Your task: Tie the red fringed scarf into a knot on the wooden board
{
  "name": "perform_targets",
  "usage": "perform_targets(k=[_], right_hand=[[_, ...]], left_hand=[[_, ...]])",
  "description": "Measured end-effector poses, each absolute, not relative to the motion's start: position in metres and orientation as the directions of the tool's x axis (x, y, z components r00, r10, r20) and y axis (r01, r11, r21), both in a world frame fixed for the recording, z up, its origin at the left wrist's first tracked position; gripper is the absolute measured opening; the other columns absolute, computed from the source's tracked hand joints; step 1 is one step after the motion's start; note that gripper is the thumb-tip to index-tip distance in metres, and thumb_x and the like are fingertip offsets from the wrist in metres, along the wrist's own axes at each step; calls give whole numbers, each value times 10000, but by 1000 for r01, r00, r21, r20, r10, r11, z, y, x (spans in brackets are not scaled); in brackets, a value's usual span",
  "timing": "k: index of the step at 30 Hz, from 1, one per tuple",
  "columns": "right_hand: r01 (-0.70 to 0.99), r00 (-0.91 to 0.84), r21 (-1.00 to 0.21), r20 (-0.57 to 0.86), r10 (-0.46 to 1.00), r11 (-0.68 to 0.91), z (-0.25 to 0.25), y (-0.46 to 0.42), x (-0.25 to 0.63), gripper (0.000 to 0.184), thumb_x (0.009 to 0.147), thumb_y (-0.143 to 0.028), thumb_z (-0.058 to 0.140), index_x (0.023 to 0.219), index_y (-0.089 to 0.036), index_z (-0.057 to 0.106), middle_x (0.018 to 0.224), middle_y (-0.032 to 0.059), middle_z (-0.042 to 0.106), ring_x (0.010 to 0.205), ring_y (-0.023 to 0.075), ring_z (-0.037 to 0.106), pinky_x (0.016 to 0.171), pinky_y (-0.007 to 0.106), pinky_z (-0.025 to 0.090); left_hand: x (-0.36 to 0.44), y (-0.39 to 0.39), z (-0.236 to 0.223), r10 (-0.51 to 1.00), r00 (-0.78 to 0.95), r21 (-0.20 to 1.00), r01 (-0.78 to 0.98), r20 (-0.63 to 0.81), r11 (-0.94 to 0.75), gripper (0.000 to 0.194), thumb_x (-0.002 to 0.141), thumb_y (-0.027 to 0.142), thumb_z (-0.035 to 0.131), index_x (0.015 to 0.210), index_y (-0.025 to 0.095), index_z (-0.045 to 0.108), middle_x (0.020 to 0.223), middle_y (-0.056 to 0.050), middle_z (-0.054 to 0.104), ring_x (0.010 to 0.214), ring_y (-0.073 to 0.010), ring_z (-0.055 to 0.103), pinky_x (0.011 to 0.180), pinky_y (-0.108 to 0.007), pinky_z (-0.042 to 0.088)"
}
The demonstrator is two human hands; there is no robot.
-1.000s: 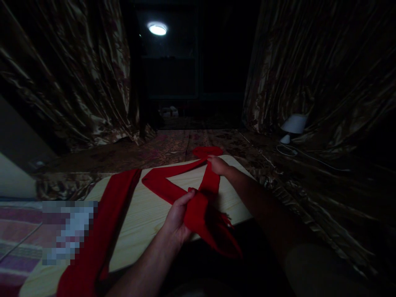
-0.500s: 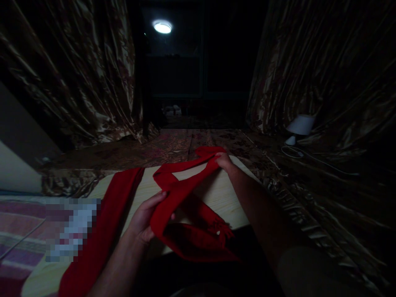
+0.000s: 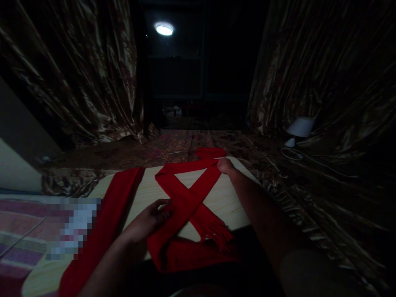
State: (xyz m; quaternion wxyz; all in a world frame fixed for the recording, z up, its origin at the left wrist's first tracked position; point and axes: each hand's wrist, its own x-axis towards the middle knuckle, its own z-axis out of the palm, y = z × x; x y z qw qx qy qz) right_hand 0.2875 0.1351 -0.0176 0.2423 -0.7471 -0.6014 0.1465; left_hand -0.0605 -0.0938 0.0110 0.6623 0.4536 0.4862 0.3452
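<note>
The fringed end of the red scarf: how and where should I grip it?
Probably by its right edge, just above the tassels, from the right: the red scarf looks flat beside bare tabletop there, and crosses under itself farther left.

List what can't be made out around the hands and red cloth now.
All in the head view:
- Right hand: most fingers hidden behind the hand itself.
- Left hand: too dim to tell gripping from touching.
- Scarf: nearest fold lost in shadow.
- Red strip: near end cut off by the bottom edge.
- Patch: pixelation hides what it is.
</note>
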Motion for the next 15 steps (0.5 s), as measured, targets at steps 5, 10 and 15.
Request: perform_targets(k=[5,10,15], right_hand=[[823,265,-538,84,960,-181,-17,133,286,171,743,-144,659,888,-129,748,1014,187,734,1013,287,684,838,299,487],[761,296,-634,151,943,-137,-18,137,284,324,846,-141,508,1116,-147,686,1051,109,735,881,176,702,719,222,520],[752,302,-640,121,946,-158,-23,131,290,374,769,-136,597,1136,-159,669,923,96,741,697,184,691,639,254,532]], left_hand=[[-68,-75,10,949,198,920,355,-246,165,631,634,468,787,1156,149,634,1290,-160,656,1119,-288,641,893,-335,508],[-72,-64,5,966,162,829,554,-201,80,364,691,464,713,896,162,704,991,-127,758,950,-289,690,773,-308,502],[-73,-27,-3,996,-54,564,821,-68,83,362,845,456,579,1052,172,666,938,-116,745,832,-254,694,674,-293,470]])
